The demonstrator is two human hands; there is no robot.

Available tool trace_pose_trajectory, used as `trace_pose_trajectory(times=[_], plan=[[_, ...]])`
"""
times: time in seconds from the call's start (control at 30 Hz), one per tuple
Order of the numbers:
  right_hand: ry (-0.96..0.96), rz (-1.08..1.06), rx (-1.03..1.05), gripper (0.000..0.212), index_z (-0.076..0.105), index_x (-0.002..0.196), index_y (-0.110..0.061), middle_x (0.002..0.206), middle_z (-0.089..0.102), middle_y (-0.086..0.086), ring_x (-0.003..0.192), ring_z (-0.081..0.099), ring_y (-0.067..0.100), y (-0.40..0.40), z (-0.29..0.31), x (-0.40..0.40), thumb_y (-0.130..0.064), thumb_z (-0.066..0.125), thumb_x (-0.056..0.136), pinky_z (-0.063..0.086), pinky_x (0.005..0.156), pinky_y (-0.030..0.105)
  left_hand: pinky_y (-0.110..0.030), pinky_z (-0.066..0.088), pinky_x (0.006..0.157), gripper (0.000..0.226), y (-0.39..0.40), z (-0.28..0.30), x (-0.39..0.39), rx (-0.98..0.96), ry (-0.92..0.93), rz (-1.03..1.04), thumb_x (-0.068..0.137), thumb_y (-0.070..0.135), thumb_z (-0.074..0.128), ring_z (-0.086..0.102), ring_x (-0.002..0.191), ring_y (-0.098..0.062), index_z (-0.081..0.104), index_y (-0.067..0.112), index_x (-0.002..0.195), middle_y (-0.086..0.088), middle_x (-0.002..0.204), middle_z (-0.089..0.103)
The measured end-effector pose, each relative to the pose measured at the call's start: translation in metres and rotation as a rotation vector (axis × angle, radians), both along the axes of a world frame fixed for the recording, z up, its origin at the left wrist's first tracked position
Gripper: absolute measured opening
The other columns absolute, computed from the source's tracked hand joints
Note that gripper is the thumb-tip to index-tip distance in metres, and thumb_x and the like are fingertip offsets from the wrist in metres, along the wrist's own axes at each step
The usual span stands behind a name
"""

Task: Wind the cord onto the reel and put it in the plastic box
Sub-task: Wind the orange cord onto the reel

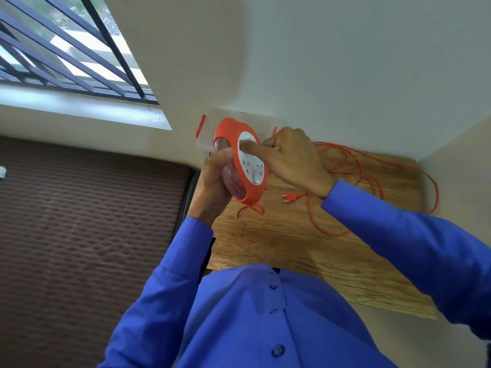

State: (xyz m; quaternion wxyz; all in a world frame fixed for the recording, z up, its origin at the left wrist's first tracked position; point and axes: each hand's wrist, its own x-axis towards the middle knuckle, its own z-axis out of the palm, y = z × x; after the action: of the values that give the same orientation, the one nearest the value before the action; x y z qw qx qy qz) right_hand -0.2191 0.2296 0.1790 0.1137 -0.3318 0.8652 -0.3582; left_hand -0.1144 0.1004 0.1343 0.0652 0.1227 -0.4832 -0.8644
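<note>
Reel held up over the table
Left hand (216,179) grips the reel (240,160); right hand (289,159), fingers curled, presses its white face. Cord (353,166) lies loose by the table's (279,243) far right corner.

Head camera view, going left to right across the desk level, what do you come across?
Brown mattress → left hand → orange reel → right hand → loose orange cord trailing off the wooden table's right edge.
</note>
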Motion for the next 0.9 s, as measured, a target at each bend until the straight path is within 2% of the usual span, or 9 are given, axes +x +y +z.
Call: trace_pose_trajectory(times=[0.1,0.2,0.33,0.4,0.47,0.57,0.7,0.8,0.9], plan=[[-0.132,-0.079,-0.212,0.066,0.072,0.058,-0.008,0.039,0.051,0.003,0.036,0.043,0.009,0.002,-0.010,-0.006,-0.059,0.062,0.099,0.035,0.046,0.017,-0.050,0.057,0.094,0.106,0.002,0.005,0.003,0.058,0.043,0.030,0.071,0.072,0.085,0.068,0.110,-0.038,0.059,-0.003,0.141,-0.023,0.121,0.069],[-0.506,-0.336,-0.419,0.038,0.083,0.087,-0.016,0.073,0.077,0.010,0.061,0.065,0.016,0.011,-0.033,-0.008,-0.040,0.055,0.097,0.050,0.064,0.031,-0.052,0.055,0.092,0.105,0.002,0.015,0.004,0.183,0.053,0.164,0.062,0.074,0.087,0.064,0.113,-0.040,0.062,0.004,0.137,-0.020,0.120,0.069],[-1.068,0.344,-0.021,0.041,0.078,0.123,-0.022,0.114,0.083,0.003,0.112,0.076,0.018,0.029,-0.069,0.030,-0.042,0.047,0.106,0.053,0.104,0.044,-0.065,0.041,0.102,0.125,-0.008,0.023,-0.004,0.188,0.111,0.308,0.049,0.073,0.093,0.051,0.121,-0.044,0.052,-0.001,0.142,-0.027,0.130,0.053],[-1.274,0.570,-0.068,0.041,0.073,0.129,-0.010,0.087,0.078,0.007,0.081,0.079,0.024,0.037,-0.063,0.031,-0.040,0.051,0.111,0.059,0.080,0.035,-0.078,0.036,0.109,0.130,-0.016,0.023,-0.003,0.169,0.150,0.281,0.048,0.071,0.095,0.048,0.125,-0.048,0.049,-0.001,0.147,-0.029,0.135,0.049],[-1.278,0.575,-0.218,0.036,0.076,0.115,-0.007,0.058,0.055,-0.008,0.046,0.055,0.009,0.050,-0.050,0.010,-0.038,0.059,0.108,0.041,0.057,0.030,-0.085,0.028,0.116,0.129,-0.024,0.021,0.001,0.177,0.173,0.297,0.050,0.071,0.094,0.049,0.127,-0.048,0.048,-0.001,0.147,-0.029,0.136,0.049],[-1.283,0.639,-0.350,0.030,0.076,0.101,-0.013,0.059,0.050,-0.015,0.049,0.043,0.002,0.061,-0.027,0.002,-0.035,0.058,0.109,0.031,0.058,0.026,-0.080,0.031,0.119,0.128,-0.029,0.025,0.001,0.231,0.171,0.380,0.046,0.069,0.097,0.050,0.126,-0.044,0.049,-0.001,0.142,-0.027,0.134,0.049],[-1.104,1.041,0.170,0.024,0.072,0.108,-0.008,0.077,0.066,-0.006,0.064,0.063,0.005,0.042,-0.043,0.047,-0.016,0.051,0.114,0.055,0.062,0.018,-0.084,0.026,0.119,0.101,-0.015,0.032,-0.002,0.227,0.222,0.312,0.073,0.078,0.072,0.049,0.133,-0.054,0.054,0.003,0.137,-0.028,0.134,0.050],[-0.726,0.565,0.310,0.023,0.074,0.105,-0.011,0.095,0.072,0.007,0.078,0.066,0.018,0.037,-0.065,0.019,-0.013,0.053,0.113,0.057,0.081,0.039,-0.092,0.007,0.118,0.095,-0.008,0.035,0.003,0.320,0.186,0.198,0.088,0.078,0.038,0.026,0.155,-0.067,0.047,0.005,0.148,-0.039,0.153,0.041],[-0.883,-0.001,-0.403,0.026,0.079,0.093,-0.017,0.078,0.069,0.001,0.064,0.061,0.010,0.057,-0.040,-0.050,-0.012,0.058,0.107,0.052,0.067,0.031,-0.071,0.041,0.113,0.095,-0.017,0.035,0.014,0.146,0.165,0.285,0.072,0.066,0.075,0.054,0.131,-0.052,0.056,-0.002,0.137,-0.034,0.136,0.056]])
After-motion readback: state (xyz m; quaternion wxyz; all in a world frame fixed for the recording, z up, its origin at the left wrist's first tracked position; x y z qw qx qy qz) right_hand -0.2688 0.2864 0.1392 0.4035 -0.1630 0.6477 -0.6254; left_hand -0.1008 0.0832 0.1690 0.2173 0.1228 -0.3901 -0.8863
